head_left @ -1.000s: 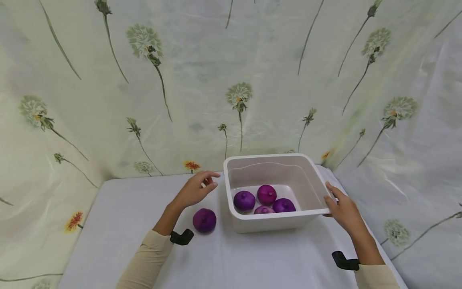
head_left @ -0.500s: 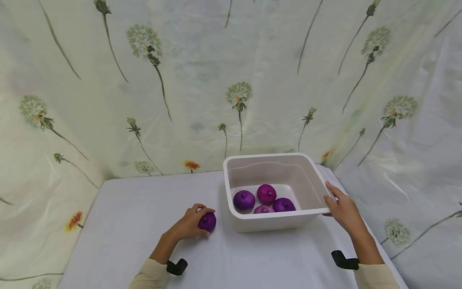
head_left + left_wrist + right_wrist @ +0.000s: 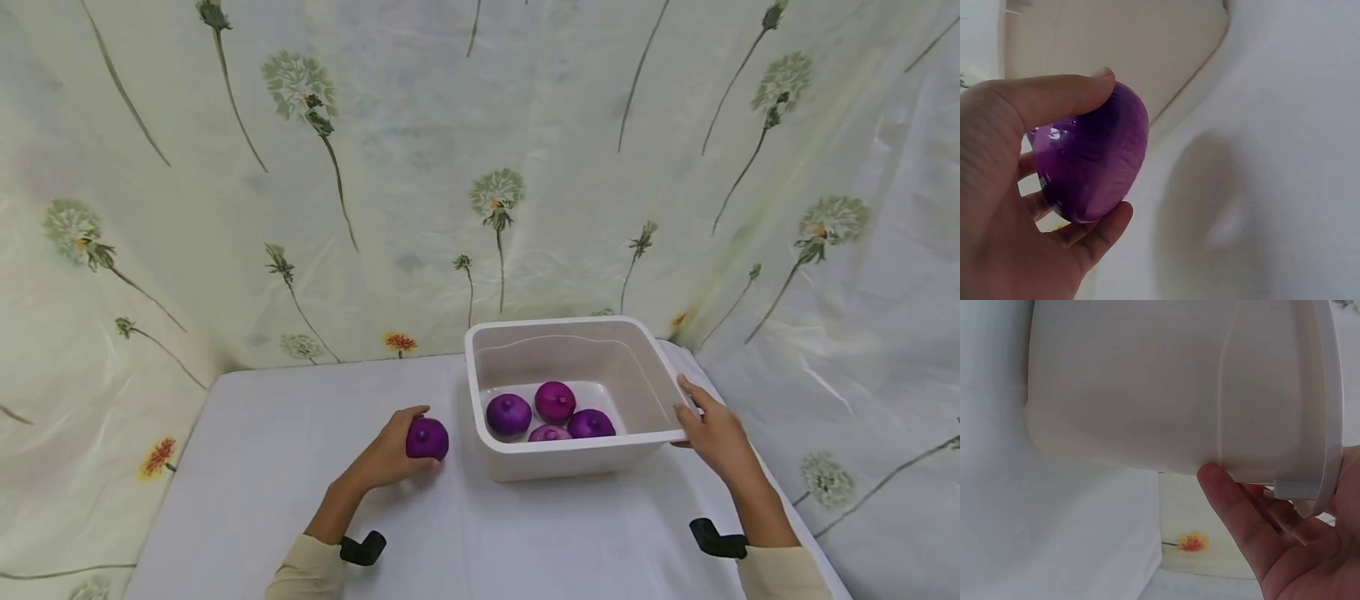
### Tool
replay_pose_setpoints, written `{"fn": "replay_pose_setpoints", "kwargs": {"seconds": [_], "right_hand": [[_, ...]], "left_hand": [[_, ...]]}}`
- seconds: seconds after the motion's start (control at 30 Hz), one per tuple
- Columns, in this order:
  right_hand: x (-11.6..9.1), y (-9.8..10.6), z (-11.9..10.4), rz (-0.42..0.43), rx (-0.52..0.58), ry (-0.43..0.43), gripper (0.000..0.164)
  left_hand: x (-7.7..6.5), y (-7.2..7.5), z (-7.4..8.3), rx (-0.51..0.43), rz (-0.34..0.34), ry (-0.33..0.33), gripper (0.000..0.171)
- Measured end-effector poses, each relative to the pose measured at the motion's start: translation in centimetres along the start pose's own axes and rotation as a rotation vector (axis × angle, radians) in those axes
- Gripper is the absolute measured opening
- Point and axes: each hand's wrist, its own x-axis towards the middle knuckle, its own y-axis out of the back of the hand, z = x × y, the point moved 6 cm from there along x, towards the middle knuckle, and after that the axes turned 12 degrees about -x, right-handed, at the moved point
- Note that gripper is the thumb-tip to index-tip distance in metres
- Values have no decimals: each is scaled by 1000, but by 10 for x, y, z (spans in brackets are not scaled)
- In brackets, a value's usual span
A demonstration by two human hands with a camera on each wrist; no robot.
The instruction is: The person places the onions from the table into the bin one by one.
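Observation:
A glossy purple onion [image 3: 429,439] is held in my left hand [image 3: 384,457], to the left of a white plastic bin [image 3: 566,465]. In the left wrist view, the thumb lies over one side of the onion [image 3: 1100,156] and the fingers curl under the other, with a shadow on the cloth apart from it. My right hand [image 3: 717,439] grips the right end of the bin's rim. Seen from the right wrist, its fingers [image 3: 1235,512] reach beneath the rim and along the outer wall. Several purple onions [image 3: 508,415] lie on the bin's floor.
White cloth [image 3: 262,467] covers the table under the bin. A curtain [image 3: 420,167] printed with dandelions hangs right behind the table and along both sides. Each wrist carries a black camera mount [image 3: 363,548].
My left hand has come down from beside the bin's left rim, taken hold of the onion on the table and raised it slightly. The right hand and the bin stay in place.

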Motion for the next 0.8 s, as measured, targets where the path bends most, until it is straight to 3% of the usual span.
{"fn": "replay_pose_setpoints", "kwargs": {"seconds": [0.27,0.57,0.8], "right_hand": [[0,0,0,-16,1,1,58],[-1,1,-1,-27,-7,-3,59],[0,0,-1,-22,-11,0,59]], "left_hand": [[4,24,27,-56,13,11,85],[12,51,56,-64,-4,-128,81],[22,58,88,-100,-13,-202,85]]}}
